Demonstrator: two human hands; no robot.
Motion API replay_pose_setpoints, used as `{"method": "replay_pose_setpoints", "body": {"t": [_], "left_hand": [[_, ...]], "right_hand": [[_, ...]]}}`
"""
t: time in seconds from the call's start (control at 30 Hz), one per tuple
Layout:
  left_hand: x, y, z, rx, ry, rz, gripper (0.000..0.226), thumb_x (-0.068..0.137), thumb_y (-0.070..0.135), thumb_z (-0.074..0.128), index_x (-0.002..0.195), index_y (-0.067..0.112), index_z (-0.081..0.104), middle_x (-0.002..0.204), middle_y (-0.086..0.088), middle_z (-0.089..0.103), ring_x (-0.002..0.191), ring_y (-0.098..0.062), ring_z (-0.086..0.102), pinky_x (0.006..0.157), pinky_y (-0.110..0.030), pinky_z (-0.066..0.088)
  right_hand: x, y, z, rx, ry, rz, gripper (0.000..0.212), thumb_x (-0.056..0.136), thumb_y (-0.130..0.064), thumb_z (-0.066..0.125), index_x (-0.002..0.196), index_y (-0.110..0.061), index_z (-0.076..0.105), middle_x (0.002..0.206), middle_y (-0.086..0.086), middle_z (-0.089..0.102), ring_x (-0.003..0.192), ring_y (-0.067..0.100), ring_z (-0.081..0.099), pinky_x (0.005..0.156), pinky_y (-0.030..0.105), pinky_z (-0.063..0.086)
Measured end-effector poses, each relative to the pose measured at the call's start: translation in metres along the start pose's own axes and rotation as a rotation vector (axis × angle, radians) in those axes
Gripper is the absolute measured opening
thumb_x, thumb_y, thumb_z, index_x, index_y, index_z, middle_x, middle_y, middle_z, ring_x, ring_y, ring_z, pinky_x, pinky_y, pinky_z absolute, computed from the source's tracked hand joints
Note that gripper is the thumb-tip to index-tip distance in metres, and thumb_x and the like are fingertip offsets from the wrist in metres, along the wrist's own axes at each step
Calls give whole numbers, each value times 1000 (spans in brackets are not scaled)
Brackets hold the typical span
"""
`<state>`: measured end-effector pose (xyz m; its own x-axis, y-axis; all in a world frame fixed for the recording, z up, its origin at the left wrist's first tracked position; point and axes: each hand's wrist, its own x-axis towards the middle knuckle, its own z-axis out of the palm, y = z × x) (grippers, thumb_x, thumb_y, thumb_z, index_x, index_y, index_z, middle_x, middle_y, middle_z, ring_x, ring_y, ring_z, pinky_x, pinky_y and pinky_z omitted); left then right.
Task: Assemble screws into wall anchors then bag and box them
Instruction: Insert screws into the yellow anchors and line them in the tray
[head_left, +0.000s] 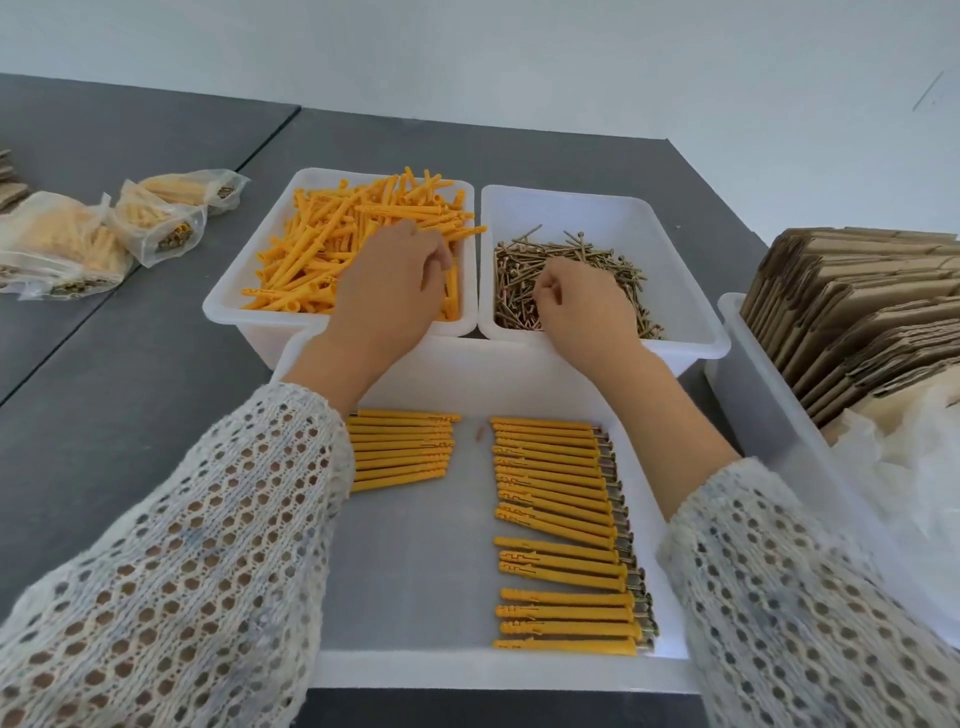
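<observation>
A white bin (244, 291) holds a heap of loose orange wall anchors (322, 244). My left hand (395, 280) reaches into it, fingers curled around an anchor near the bin's right side. Beside it a second white bin (691, 291) holds brass screws (576, 260). My right hand (582, 306) is in the screws with fingertips curled down and pinching among them; what it grips is hidden. In the near white tray (467, 670) lie two rows of assembled anchors with screws: a short row (405, 452) on the left and a long row (561, 530) on the right.
Several sealed clear bags of finished anchors (104, 234) lie on the grey table (130, 364) at the far left. At the right a white bin (769, 405) holds flat cardboard boxes (857, 322) and clear plastic bags (904, 467).
</observation>
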<state>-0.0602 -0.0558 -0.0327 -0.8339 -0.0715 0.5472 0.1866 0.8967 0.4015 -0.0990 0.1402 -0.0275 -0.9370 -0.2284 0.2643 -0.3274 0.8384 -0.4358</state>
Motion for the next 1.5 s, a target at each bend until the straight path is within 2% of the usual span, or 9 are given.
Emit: {"method": "replay_pose_setpoints", "body": {"t": [0.13,0.27,0.37,0.67,0.8,1.03,1.2,1.33,1.5], "left_hand": [[1,-6,1,274,-90,-122,28,100,26,42,107,21,68,111,-7,58,113,-30,48,72,-39,46],[1,-8,5,386,-282,-199,39,102,37,34,125,24,63,132,-11,51,124,-36,44,98,-50,38],[2,-8,6,399,-311,-184,41,103,39,31,126,26,62,135,-10,48,125,-37,43,101,-53,34],[1,-10,3,287,-296,-152,38,103,35,35,123,25,65,131,-4,54,127,-31,41,103,-53,30],[2,-11,5,294,-284,-181,40,102,37,37,132,23,60,140,-3,50,132,-31,37,107,-56,25],[0,-9,5,223,-105,-142,39,100,31,44,135,19,56,135,-5,50,127,-28,42,103,-50,31],[0,-7,3,183,-63,-66,38,99,25,45,136,19,56,132,-5,51,125,-26,44,99,-46,37],[0,-6,3,148,-56,-42,36,99,23,47,133,18,58,131,-6,52,123,-25,47,96,-45,42],[1,-8,1,77,-64,-37,35,98,20,49,132,16,59,129,-7,53,121,-25,48,93,-46,47]], "right_hand": [[12,8,6,-123,-222,183,25,93,-29,38,93,-12,57,91,7,61,86,28,55,72,37,42],[24,6,10,-245,-444,279,50,96,-36,32,138,-14,48,146,13,44,136,38,35,108,52,33],[29,8,12,-236,-485,265,54,97,-35,30,147,-18,39,157,13,31,144,38,24,115,56,24],[37,12,8,-64,-509,222,34,94,-30,47,117,-8,60,120,12,61,95,25,55,89,40,47],[41,14,9,-55,-540,198,35,96,-22,46,119,0,62,125,16,60,105,29,57,91,40,45],[43,14,15,-207,-507,235,25,95,-25,40,75,-13,47,85,5,50,81,24,47,80,39,41],[42,9,12,-209,-546,216,18,98,-29,46,94,-12,51,103,6,52,94,24,46,83,34,37],[41,8,9,-190,-492,232,31,99,-29,45,70,-18,41,81,5,45,93,25,41,81,35,34],[30,11,8,-166,-341,270,29,95,-29,38,71,-14,44,76,5,51,71,24,47,77,39,42]]}}
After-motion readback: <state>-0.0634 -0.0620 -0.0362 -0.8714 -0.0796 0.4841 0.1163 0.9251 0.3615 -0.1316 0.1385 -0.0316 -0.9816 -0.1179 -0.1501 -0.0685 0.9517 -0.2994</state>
